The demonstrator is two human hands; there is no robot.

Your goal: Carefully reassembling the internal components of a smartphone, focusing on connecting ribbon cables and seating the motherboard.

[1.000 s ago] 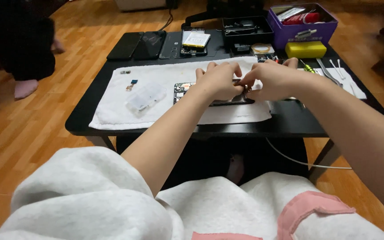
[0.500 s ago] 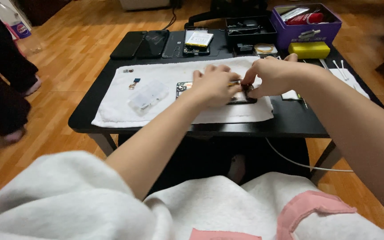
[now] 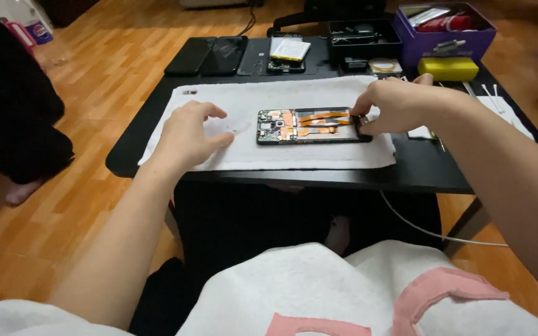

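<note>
Head view is showing an opened smartphone (image 3: 311,126), back cover off, lying flat w/ its long side across the white cloth mat (image 3: 269,158) near the mat's middle; orange flex cables and a small board at its left end are showing. Right hand (image 3: 393,102) is pinching at the phone's right end, thumb and forefinger nearly closed on something small at the frame edge, can't tell if it's a screw, a connector or the frame itself; the pinch is probably steadying that end too. Left hand (image 3: 188,134) is resting palm-down on the mat just left of the phone, fingers loosely curled, holding nothing, apart from the phone; likely bracing there and pinning the cloth. Mat is likely sparing the black table (image 3: 418,174) and making tiny parts stand out: a small dark bit (image 3: 189,92) is sitting at its far-left corner. Further back, dark phones or panels (image 3: 210,55) are lying side by side at the far edge, next to an open device w/ a pale rectangular battery (image 3: 289,50), label too small to read. Black tray (image 3: 362,36) of parts is sitting right of that, a small round reel (image 3: 383,65) in front of it. Purple box (image 3: 446,34) w/ red and silver tools is standing at the far-right corner, a yellow sponge-like block (image 3: 448,68) just before it. White sheet (image 3: 509,112) is lying at the table's right, thin sticks on it. Another person's dark-clothed leg (image 3: 14,124) is standing on the wood floor (image 3: 94,74) at left, w/ a white-pink packet (image 3: 23,28) beyond.
</note>
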